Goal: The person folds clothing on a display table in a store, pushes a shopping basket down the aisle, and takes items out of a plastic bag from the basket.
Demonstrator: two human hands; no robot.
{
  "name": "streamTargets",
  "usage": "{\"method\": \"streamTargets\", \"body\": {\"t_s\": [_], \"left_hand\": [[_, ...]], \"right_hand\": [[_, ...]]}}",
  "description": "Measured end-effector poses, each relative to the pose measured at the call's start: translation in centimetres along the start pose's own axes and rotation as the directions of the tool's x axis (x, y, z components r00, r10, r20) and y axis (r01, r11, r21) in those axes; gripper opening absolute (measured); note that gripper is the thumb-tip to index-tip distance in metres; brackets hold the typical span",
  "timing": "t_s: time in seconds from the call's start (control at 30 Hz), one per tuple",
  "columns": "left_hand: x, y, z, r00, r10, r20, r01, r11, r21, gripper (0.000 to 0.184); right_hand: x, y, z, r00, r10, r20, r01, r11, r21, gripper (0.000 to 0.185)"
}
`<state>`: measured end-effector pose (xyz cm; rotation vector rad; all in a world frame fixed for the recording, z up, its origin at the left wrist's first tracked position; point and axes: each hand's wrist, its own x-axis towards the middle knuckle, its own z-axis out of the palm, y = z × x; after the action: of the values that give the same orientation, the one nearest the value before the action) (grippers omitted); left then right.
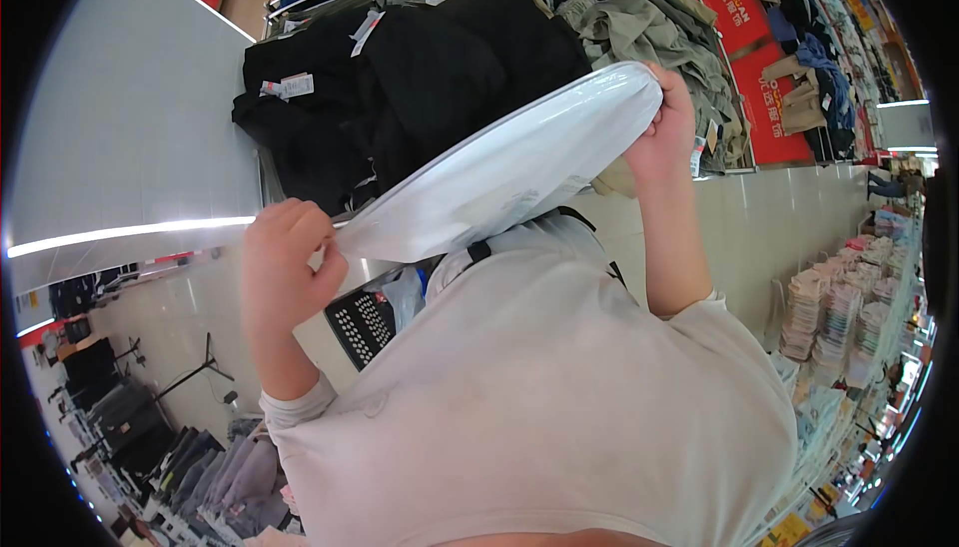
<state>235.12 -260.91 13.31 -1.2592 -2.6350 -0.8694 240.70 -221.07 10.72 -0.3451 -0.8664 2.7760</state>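
A white, shiny plastic-like sheet or bag [499,172] is stretched between my two hands in front of my torso. My left hand [292,252] pinches its lower left corner, with the fingers curled. At the upper right corner, my right hand [669,117] has its fingers closed round the edge. Behind the white bag, black garments [430,67] with white tags lie in a heap on a rack. Olive-green garments [644,32] lie beside them to the right.
A grey panel [130,97] with a light strip stands at the left. Red signs [764,97] are at the right. Stacks of packaged clothes [829,307] stand lower right. A black perforated basket [362,329] is below my left hand. Hanging clothes [215,482] are lower left.
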Motion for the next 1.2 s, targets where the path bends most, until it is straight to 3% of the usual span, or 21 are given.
{"method": "streamTargets", "body": {"t_s": [0.13, 0.23, 0.3, 0.33, 0.4, 0.57, 0.63, 0.73, 0.8, 0.87, 0.9, 0.93, 0.97, 1.0, 1.03, 1.07, 1.1, 1.17, 1.2], "left_hand": [[-0.4, -0.1, -0.8, 0.999, 0.024, 0.021, -0.024, 0.999, -0.023, 0.016], [0.2, 0.5, -0.2, 0.998, -0.013, 0.067, 0.014, 1.000, -0.011, 0.013], [0.8, 1.3, 1.0, 0.998, 0.011, -0.058, -0.011, 1.000, -0.009, 0.021], [0.8, 1.7, 1.5, 0.998, 0.008, -0.057, -0.009, 1.000, -0.012, 0.021], [0.6, 2.3, 2.5, 0.999, 0.047, -0.005, -0.047, 0.982, -0.183, 0.033], [1.1, 4.2, 5.2, 0.982, 0.124, 0.145, -0.085, 0.964, -0.250, 0.030], [0.8, 4.8, 6.1, 0.944, 0.086, 0.317, 0.006, 0.961, -0.277, 0.029], [-0.2, 4.8, 8.3, 0.969, 0.073, 0.238, -0.002, 0.957, -0.289, 0.028], [-0.5, 4.7, 8.8, 0.973, 0.067, 0.221, 0.008, 0.946, -0.323, 0.026], [-0.6, 4.3, 8.8, 0.937, -0.055, 0.344, 0.186, 0.915, -0.359, 0.013], [-0.5, 4.1, 8.7, 0.937, -0.052, 0.344, 0.184, 0.914, -0.361, 0.013], [-0.3, 4.0, 8.5, 0.924, -0.129, 0.359, 0.304, 0.817, -0.489, 0.010], [-0.2, 3.9, 8.4, 0.900, -0.202, 0.385, 0.411, 0.687, -0.600, 0.009], [0.0, 3.8, 8.3, 0.900, -0.201, 0.386, 0.411, 0.686, -0.600, 0.009], [0.3, 3.7, 8.4, 0.915, -0.257, 0.312, 0.404, 0.630, -0.663, 0.011], [0.4, 3.7, 8.5, 0.917, -0.317, 0.241, 0.388, 0.572, -0.723, 0.014], [0.5, 3.8, 8.7, 0.917, -0.314, 0.246, 0.389, 0.570, -0.724, 0.014], [0.6, 4.0, 9.3, 0.935, -0.316, 0.159, 0.299, 0.466, -0.833, 0.011], [1.0, 4.5, 9.3, 0.936, -0.313, 0.161, 0.298, 0.462, -0.835, 0.011]], "right_hand": [[0.3, 0.6, 0.1, 0.999, -0.033, 0.015, 0.034, 0.999, -0.032, 0.023], [0.5, 1.0, -0.8, 0.997, -0.039, -0.063, 0.032, 0.994, -0.105, 0.022], [0.1, 0.5, -1.3, 0.996, -0.030, -0.085, 0.005, 0.961, -0.277, 0.022], [-0.4, 0.2, -1.8, 0.996, -0.028, -0.088, 0.002, 0.960, -0.279, 0.022], [-1.5, -0.6, -3.0, 0.999, -0.029, -0.044, 0.008, 0.911, -0.412, 0.023], [-3.5, -1.4, -5.1, 0.999, 0.019, 0.033, 0.002, 0.834, -0.552, 0.023], [-4.1, -1.3, -5.3, 0.999, 0.022, 0.046, 0.007, 0.829, -0.559, 0.023], [-4.6, -1.1, -5.6, 0.999, 0.015, 0.038, 0.011, 0.795, -0.607, 0.022], [-4.9, -1.8, -6.4, 0.975, 0.117, 0.191, 0.035, 0.765, -0.644, 0.024], [-5.3, -2.9, -6.4, 0.958, 0.204, 0.202, -0.022, 0.752, -0.659, 0.023], [-5.6, -3.3, -5.8, 0.933, 0.291, 0.212, -0.076, 0.734, -0.675, 0.022], [-5.9, -3.6, -5.2, 0.934, 0.289, 0.210, -0.075, 0.734, -0.675, 0.022], [-6.4, -3.7, -4.2, 0.976, 0.181, 0.121, -0.008, 0.585, -0.811, 0.018], [-6.8, -3.7, -3.1, 0.997, 0.054, 0.056, 0.029, 0.404, -0.914, 0.015], [-7.2, -3.1, -1.8, 0.997, 0.054, 0.053, 0.027, 0.405, -0.914, 0.015], [-7.6, -2.1, -0.1, 0.933, -0.290, 0.214, 0.258, 0.124, -0.958, 0.010], [-8.0, -1.2, 1.4, 0.728, -0.536, 0.427, 0.366, -0.224, -0.903, 0.007], [-9.7, -0.2, 3.5, 0.556, -0.294, 0.777, 0.712, -0.314, -0.628, 0.012], [-10.0, 1.1, 4.9, 0.475, -0.043, 0.879, 0.842, -0.270, -0.468, 0.017]]}}
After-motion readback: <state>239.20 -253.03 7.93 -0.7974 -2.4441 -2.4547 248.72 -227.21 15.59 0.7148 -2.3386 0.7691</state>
